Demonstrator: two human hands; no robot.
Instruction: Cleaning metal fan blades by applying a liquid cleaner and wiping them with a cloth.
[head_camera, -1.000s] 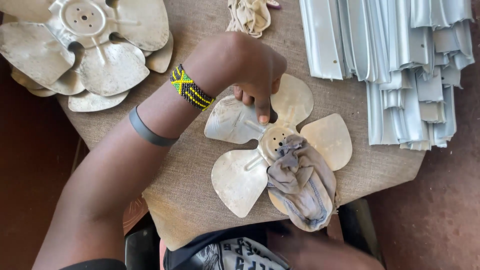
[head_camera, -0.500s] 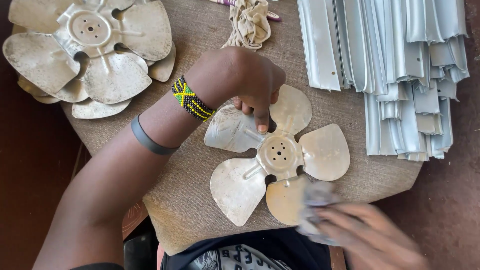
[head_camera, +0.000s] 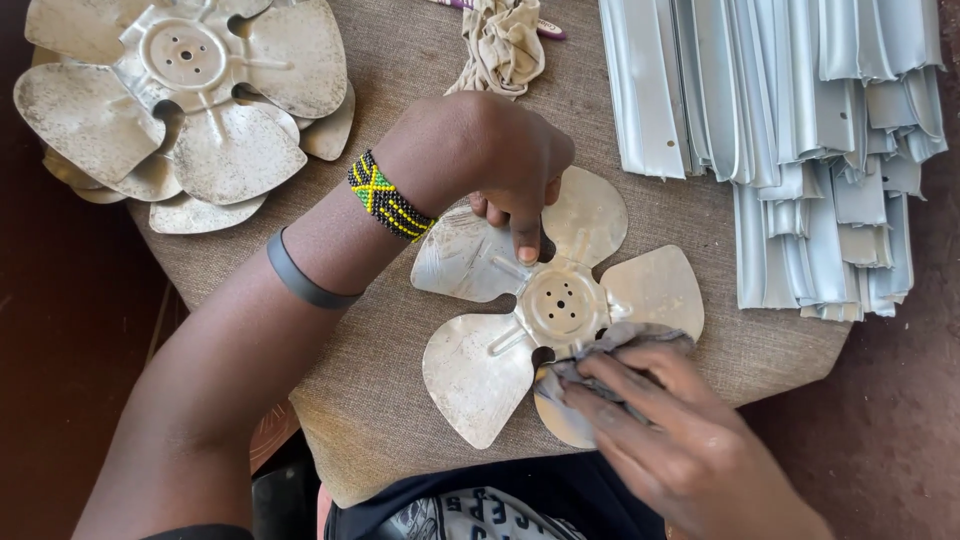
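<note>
- A metal fan blade (head_camera: 560, 300) lies flat at the centre of the cloth-covered surface (head_camera: 400, 330).
- The left hand (head_camera: 500, 165), at its 12 o'clock, presses one fingertip down, apparently pinning it.
- The right hand (head_camera: 660, 420), at 5 o'clock, grips a grey rag (head_camera: 600, 350) against a petal.
- More stacked blades (head_camera: 180, 100) sit at 10 o'clock, pale metal strips (head_camera: 800, 130) at 2 o'clock.

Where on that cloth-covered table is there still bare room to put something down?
Bare cloth shows left of the fan blade, below the stack of blades, and between the rag and the metal strips. The right side is crowded with strips.
</note>
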